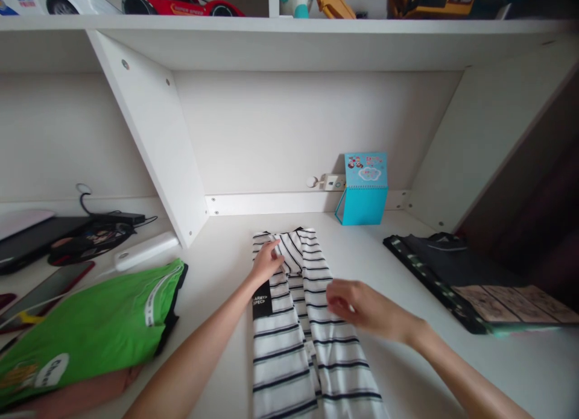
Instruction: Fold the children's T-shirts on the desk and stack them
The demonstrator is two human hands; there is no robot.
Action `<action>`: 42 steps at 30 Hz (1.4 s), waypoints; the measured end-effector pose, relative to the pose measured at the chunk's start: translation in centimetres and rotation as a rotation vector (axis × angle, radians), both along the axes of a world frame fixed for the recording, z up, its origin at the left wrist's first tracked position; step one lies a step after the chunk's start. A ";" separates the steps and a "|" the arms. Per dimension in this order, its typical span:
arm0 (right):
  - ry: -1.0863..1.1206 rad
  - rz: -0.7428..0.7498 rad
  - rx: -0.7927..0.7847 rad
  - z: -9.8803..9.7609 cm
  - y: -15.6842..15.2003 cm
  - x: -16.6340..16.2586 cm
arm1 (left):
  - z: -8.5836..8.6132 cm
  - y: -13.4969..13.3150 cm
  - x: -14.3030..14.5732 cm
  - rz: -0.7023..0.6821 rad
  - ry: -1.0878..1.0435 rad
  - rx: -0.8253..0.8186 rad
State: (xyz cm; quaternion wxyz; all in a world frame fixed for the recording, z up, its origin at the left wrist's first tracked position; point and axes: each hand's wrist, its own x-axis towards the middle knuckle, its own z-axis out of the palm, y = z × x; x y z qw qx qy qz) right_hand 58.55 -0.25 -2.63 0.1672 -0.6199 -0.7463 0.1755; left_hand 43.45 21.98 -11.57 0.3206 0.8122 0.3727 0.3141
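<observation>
A white shirt with black stripes (289,383) lies folded lengthwise in a narrow strip on the white desk, its long sides turned in toward the middle. A black patch with white lettering (262,299) shows on its left side. My left hand (268,263) rests on the upper part of the shirt, its thumb and index finger a little apart. At the shirt's right edge is my right hand (355,301), slightly blurred, with its fingers curled inward and touching or just above the cloth. Whatever its fingertips hold, if anything, is hidden.
Left lie a green garment (104,322), a white elongated device (147,251) and dark electronics with cables. A dark folded garment (434,262) is at right. A blue desk calendar (364,205) stands behind, beside a power outlet (333,182). Overhead, a shelf (289,25) carries toy vehicles.
</observation>
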 end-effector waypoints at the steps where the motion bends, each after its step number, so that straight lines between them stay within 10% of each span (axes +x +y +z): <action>1: 0.020 0.042 -0.021 0.3 -2.5 -1.0 | -0.1 0.1 0.0 0.002 0.004 0.000; 7: -0.085 -0.030 0.024 -1.9 -10.7 -4.3 | -0.3 0.2 0.0 -0.007 -0.002 -0.058; 24: -0.351 -0.274 0.522 -8.0 -13.5 -4.7 | -0.5 0.2 -0.5 -0.063 -0.065 -0.075; 42: -0.171 -0.217 0.445 -4.9 -13.0 -6.7 | 0.0 0.1 -0.3 0.003 -0.045 -0.050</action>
